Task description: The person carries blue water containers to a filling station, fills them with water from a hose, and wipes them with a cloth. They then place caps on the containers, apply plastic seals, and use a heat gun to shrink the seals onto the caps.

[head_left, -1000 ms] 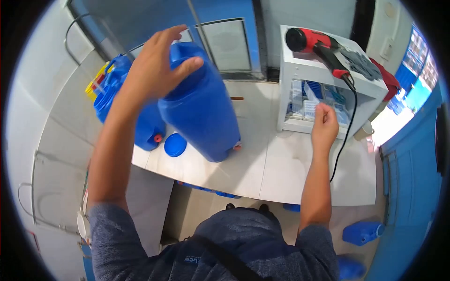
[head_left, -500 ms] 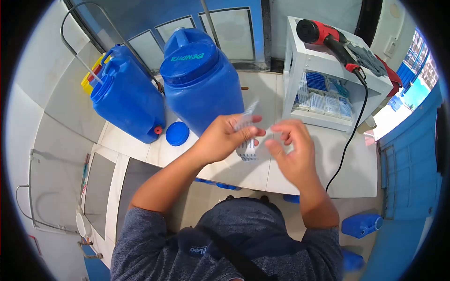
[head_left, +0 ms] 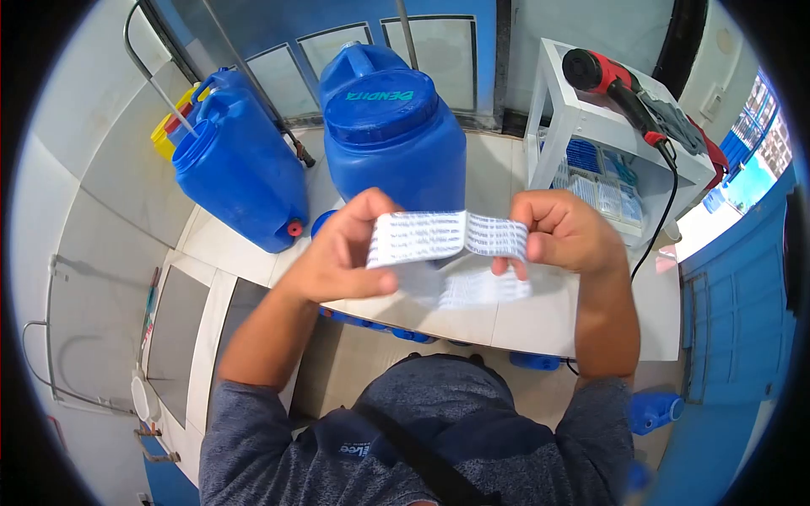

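A white printed strip (head_left: 422, 235), creased near its middle, stretches between my two hands above the counter. Its right end is pinched between the thumb and fingers of my right hand (head_left: 561, 232). At its left end is my left hand (head_left: 346, 253), with the fingers behind the strip and the thumb stretched out below it. A blurred part of the strip hangs beneath, near my right fingertips. Just beyond stands a large blue drum (head_left: 396, 160) with a closed blue lid (head_left: 381, 110) marked in green letters.
Blue jerrycan (head_left: 245, 169) at the left, open-mouthed, with a hose in it; yellow container (head_left: 162, 135) behind. At the right, a white shelf (head_left: 582, 118) carries a red and black heat gun (head_left: 620, 88), its cord trailing down. The tiled counter (head_left: 633, 320) ends near my body.
The strip has been spread out from a narrow bunch in my left hand. My right hand has moved up and right and taken its other end. The view has shifted slightly.
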Motion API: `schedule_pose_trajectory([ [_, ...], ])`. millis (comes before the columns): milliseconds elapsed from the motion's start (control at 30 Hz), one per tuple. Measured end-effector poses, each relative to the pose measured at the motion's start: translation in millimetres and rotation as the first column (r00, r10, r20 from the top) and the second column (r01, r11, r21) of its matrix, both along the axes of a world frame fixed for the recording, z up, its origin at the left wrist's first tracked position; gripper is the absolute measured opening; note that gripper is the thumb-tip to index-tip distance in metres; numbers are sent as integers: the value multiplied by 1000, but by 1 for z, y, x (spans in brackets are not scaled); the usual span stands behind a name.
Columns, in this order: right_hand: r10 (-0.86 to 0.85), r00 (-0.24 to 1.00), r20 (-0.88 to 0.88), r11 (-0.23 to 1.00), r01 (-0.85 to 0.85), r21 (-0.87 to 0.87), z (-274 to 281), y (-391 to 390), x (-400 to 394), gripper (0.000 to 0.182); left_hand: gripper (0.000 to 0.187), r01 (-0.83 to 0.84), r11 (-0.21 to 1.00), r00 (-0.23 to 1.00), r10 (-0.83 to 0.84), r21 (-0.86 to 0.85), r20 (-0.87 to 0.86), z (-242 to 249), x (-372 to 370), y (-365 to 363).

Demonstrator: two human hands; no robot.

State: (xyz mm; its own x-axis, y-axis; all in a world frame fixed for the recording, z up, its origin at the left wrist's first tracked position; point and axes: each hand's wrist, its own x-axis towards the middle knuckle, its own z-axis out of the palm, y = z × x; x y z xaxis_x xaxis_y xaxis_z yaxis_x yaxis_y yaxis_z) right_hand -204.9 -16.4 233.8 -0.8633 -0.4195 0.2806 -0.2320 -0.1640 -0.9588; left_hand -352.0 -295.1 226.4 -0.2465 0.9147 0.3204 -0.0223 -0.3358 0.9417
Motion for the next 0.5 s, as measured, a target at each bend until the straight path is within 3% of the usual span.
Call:
schedule_pose_trajectory([
  [67,85,996,6,996,-85,42,26,6,-9,33,56,174,985,984,-174,9,25,18,-7,-19],
  [133,242,953,-182,943,-187,276,63,6,-20,33,48,349,929,904,-368,-122,-220,56,-23,-27],
  [167,307,920,-243,904,-202,376,84,5,-26,33,43,207,957,797,-285,-203,-533,85,-28,-34],
  [200,373,878,-300,861,-207,465,106,3,-32,32,39,41,972,582,-210,-229,-786,114,-27,-39],
  [233,298,820,-488,787,79,612,125,-1,-37,32,35,-182,978,310,-38,-99,-950,137,-19,-38],
  [267,264,702,-662,654,375,658,139,-5,-46,32,37,-304,948,-20,95,97,-995,149,-24,-37],
  [300,188,646,-740,573,540,617,149,-7,-62,34,36,-290,914,-265,207,283,-942,158,-42,-36],
  [333,123,571,-811,472,685,554,159,-8,-79,37,37,-427,883,-184,127,196,-975,173,-57,-30],
  [400,-59,566,-822,358,781,512,159,-7,-122,36,35,-521,824,-167,157,222,-974,179,-89,-12],
  [467,-94,581,-808,317,787,529,144,7,-172,44,36,-589,792,-99,130,163,-987,162,-128,7],
  [500,-159,630,-760,408,743,531,123,15,-197,47,39,-575,809,-48,118,124,-992,149,-147,13],
])
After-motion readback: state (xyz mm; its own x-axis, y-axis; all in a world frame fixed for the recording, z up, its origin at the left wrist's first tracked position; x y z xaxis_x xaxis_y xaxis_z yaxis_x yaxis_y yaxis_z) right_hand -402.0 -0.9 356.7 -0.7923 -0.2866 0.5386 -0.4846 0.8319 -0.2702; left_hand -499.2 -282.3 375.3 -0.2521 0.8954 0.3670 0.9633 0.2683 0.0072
